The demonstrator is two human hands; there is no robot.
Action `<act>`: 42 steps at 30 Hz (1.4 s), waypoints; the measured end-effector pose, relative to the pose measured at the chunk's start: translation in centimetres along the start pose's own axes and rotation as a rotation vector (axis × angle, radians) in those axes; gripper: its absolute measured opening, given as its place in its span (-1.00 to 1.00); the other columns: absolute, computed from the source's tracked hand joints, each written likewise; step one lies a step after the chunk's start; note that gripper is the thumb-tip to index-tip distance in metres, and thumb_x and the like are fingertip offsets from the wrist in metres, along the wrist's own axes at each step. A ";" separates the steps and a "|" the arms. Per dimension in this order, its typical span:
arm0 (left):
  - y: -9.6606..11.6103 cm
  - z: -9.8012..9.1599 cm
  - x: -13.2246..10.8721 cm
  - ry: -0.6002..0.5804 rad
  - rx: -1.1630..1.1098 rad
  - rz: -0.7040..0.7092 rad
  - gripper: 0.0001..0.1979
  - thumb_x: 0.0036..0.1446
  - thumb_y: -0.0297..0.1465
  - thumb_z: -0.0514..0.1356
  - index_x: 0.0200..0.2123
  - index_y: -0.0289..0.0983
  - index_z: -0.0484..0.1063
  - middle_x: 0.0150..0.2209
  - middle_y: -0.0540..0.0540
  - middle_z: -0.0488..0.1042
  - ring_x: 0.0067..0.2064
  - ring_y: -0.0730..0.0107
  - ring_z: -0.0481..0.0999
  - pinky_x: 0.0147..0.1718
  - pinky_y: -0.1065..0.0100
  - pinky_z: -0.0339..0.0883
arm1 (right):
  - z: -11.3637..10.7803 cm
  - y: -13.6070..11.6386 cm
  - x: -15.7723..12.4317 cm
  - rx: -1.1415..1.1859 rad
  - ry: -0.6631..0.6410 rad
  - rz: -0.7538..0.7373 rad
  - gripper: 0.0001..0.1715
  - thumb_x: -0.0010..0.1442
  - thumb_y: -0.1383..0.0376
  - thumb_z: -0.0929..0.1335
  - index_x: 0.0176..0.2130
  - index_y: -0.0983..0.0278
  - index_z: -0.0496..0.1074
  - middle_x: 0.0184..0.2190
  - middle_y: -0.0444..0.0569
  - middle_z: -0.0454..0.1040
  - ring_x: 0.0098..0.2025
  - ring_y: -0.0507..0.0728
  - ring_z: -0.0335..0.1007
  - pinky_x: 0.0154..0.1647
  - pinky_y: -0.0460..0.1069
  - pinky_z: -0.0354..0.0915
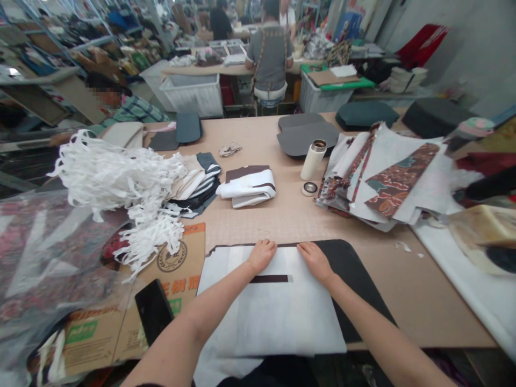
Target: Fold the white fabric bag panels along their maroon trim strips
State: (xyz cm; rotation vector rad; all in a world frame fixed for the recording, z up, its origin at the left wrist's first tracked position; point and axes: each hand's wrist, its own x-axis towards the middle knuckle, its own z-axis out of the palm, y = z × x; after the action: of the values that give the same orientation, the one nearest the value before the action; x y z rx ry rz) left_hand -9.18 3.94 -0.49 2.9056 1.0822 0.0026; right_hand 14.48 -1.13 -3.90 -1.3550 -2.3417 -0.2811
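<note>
Basically the left hand and right hand lie flat, nothing pinched, along the far edge of a white fabric panel running crosswise, with the right hand nearer the black panel underneath.

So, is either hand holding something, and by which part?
Nothing seems gripped: the left hand and right hand both lie flat on the white fabric sheet, near its far edge.
</note>
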 end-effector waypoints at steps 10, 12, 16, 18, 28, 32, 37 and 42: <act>-6.5 0.0 -5.1 -0.005 -0.245 -0.328 -0.77 0.18 -0.42 0.05 -0.13 -0.14 0.43 -0.17 -0.03 0.44 -0.12 0.35 0.35 -0.14 0.29 0.16 | 0.5 -1.9 2.0 -0.042 -0.033 0.195 -0.66 0.16 0.49 0.16 -0.20 0.38 0.46 -0.20 0.14 0.42 -0.13 0.20 0.27 -0.07 0.07 0.22; -6.9 0.0 -5.8 0.007 -0.242 -0.331 -0.77 0.17 -0.42 0.07 -0.13 -0.13 0.44 -0.16 -0.03 0.44 -0.11 0.34 0.35 -0.14 0.28 0.15 | 2.1 -4.9 3.9 0.019 -0.029 0.209 -0.65 0.16 0.50 0.17 -0.14 0.37 0.43 -0.20 0.12 0.42 -0.14 0.17 0.27 -0.10 0.02 0.23; -6.8 0.3 -6.7 0.052 -0.141 -0.249 -0.76 0.20 -0.38 0.04 -0.08 -0.15 0.40 -0.16 -0.05 0.43 -0.10 0.30 0.32 -0.14 0.26 0.12 | 4.6 -10.0 7.6 0.116 -0.048 0.159 -0.70 0.19 0.46 0.21 -0.11 0.31 0.41 -0.22 0.07 0.42 -0.16 0.15 0.27 -0.12 0.02 0.23; -6.6 0.4 -7.0 0.068 -0.100 -0.215 -0.75 0.22 -0.38 0.02 -0.07 -0.18 0.38 -0.16 -0.07 0.42 -0.10 0.30 0.30 -0.13 0.25 0.11 | 5.1 -11.6 8.8 0.131 -0.060 0.103 -0.70 0.20 0.44 0.21 -0.10 0.30 0.40 -0.22 0.06 0.41 -0.18 0.15 0.26 -0.13 0.03 0.24; -7.9 0.3 -8.4 0.057 -0.094 -0.191 -0.79 0.21 -0.43 0.01 -0.14 -0.23 0.40 -0.18 -0.08 0.42 -0.12 0.31 0.29 -0.15 0.27 0.09 | 3.7 -8.4 6.6 0.078 -0.026 -0.128 -0.66 0.19 0.50 0.17 -0.09 0.38 0.38 -0.16 0.12 0.38 -0.09 0.19 0.22 -0.06 0.06 0.22; -9.2 0.4 -9.3 0.058 -0.134 -0.250 -0.79 0.20 -0.44 0.02 -0.17 -0.18 0.42 -0.18 -0.05 0.43 -0.13 0.32 0.30 -0.15 0.26 0.07 | 3.0 -7.2 6.0 0.058 -0.051 -0.053 -0.67 0.18 0.52 0.17 -0.15 0.38 0.41 -0.21 0.12 0.39 -0.13 0.19 0.23 -0.08 0.06 0.23; -9.5 0.1 -9.9 0.067 -0.085 -0.207 -0.79 0.21 -0.41 0.01 -0.16 -0.20 0.41 -0.20 -0.07 0.42 -0.13 0.32 0.30 -0.14 0.26 0.05 | 4.7 -12.5 9.6 0.087 -0.097 -0.008 -0.67 0.19 0.50 0.17 -0.12 0.34 0.39 -0.21 0.09 0.39 -0.17 0.17 0.24 -0.13 0.04 0.24; -10.0 -0.5 -10.6 0.060 -0.003 -0.083 -0.78 0.23 -0.41 -0.02 -0.17 -0.24 0.39 -0.23 -0.10 0.42 -0.14 0.29 0.30 -0.12 0.23 0.04 | 5.8 -15.9 11.4 0.119 -0.126 -0.058 -0.68 0.20 0.48 0.17 -0.10 0.32 0.38 -0.21 0.08 0.39 -0.16 0.18 0.23 -0.11 0.05 0.22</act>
State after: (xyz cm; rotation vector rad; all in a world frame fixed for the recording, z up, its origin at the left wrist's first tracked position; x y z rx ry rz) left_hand -23.72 4.62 -0.24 2.8722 1.2105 0.0888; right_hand -5.72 1.92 -3.42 -1.2835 -2.4608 -0.0742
